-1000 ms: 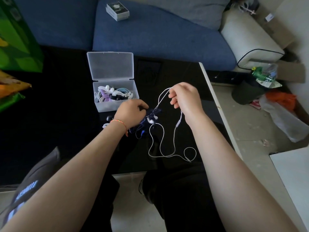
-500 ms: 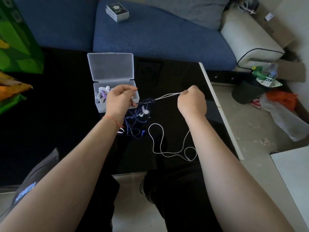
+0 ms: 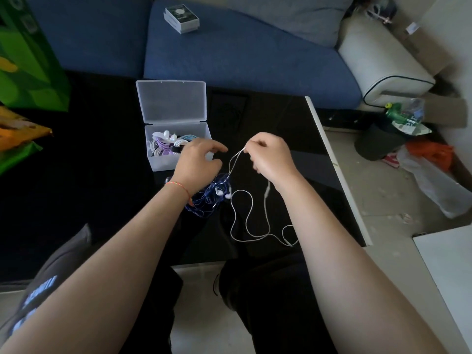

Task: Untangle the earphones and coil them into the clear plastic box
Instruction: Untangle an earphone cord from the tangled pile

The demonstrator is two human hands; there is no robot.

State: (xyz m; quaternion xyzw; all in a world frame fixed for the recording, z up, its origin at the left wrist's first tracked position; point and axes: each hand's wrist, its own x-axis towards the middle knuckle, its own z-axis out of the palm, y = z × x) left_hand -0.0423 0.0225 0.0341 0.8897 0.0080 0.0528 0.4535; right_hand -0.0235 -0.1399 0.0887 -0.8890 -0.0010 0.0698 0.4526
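Head view: clear plastic box open, coiled earphones inside.

Found bare black table left of clear plastic box; tangled earphones blocked near-right approach.

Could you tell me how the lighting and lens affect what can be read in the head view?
Head view: the black table is dark, so the blue cable tangle barely stands out, while the white earphone cable reads clearly; wide-angle distortion bows the table edge; daylight brightens the floor at right.
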